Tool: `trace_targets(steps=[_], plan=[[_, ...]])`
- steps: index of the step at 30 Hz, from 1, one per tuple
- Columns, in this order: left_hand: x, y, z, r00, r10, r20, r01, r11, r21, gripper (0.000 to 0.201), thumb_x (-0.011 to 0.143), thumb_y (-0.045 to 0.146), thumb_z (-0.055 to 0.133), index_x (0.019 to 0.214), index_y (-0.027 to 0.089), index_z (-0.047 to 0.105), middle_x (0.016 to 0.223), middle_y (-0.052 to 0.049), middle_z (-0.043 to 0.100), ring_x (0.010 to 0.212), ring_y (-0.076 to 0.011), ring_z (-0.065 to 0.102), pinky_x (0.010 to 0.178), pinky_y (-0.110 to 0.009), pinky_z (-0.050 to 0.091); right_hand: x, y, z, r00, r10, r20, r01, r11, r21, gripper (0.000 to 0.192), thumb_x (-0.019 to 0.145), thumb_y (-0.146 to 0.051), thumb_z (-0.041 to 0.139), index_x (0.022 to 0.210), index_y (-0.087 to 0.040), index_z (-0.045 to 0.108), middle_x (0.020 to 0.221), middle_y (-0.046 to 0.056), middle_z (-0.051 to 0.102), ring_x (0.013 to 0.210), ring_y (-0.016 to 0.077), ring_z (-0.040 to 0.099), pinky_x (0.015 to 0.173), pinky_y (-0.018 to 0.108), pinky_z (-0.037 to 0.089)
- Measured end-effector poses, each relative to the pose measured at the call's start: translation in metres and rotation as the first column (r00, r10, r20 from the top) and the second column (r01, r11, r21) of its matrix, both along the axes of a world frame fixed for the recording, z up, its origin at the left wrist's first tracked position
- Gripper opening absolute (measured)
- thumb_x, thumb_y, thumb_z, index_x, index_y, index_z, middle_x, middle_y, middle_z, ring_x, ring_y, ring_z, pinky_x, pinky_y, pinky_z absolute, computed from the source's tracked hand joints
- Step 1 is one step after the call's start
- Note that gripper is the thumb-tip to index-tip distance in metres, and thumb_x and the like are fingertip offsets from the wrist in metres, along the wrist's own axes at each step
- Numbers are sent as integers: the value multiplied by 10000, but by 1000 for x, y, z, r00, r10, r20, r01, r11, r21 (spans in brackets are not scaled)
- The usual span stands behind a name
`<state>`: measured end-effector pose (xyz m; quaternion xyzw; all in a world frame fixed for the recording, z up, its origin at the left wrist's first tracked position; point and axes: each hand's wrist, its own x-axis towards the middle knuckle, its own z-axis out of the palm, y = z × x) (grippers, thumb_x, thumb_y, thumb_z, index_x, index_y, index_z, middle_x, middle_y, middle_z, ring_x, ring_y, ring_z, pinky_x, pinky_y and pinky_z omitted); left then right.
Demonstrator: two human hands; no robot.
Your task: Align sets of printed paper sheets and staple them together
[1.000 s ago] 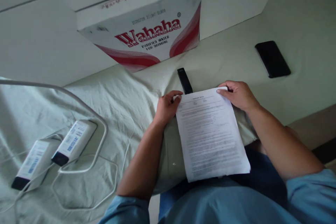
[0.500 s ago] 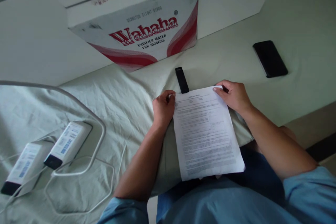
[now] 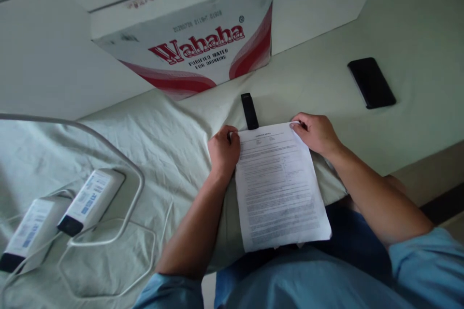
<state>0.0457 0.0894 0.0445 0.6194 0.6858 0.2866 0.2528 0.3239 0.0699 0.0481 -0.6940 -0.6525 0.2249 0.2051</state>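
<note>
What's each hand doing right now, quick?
Left hand: shut, pinching the top-left corner of the printed sheet.
Right hand: fingers on the sheet's top-right corner; whether it grips it cannot be told.

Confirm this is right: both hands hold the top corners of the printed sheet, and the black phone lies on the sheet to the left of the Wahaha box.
Wrong side. The head view shows the black phone right of the Wahaha box. The left hand and right hand do hold the printed sheet at its top corners.

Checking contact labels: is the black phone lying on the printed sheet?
No, the black phone lies on the cloth far right, apart from the printed sheet, which the left hand and right hand grip.
</note>
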Motion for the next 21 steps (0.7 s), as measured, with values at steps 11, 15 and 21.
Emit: trace_targets(steps=[11,15,21], plan=[[-12,4,-17,994,48,93,-56,995,83,190,920,234,620,993,214,794,874,-38,768,798,-198,678,815,-345,524,-1,5,-12,999,-31,37,27,995,91,196,997,-326,635,973,-245,811,908,79,836,796,238,703,716,357,427],[-11,2,-14,996,-27,-89,54,948,314,399,886,79,542,1116,233,829,1132,-95,764,1069,-254,693,991,-416,570,1,4,-11,1000,-18,26,15,996,93,204,1001,-341,630,973,-247,808,865,71,821,765,234,685,707,357,429],[3,-1,3,915,-252,-315,362,857,367,763,863,-73,438,1376,340,824,1288,-81,707,1062,-232,597,979,-411,556,1,2,-8,1000,-26,2,26,995,95,234,1007,-354,614,985,-238,816,891,79,825,795,245,707,735,365,447]])
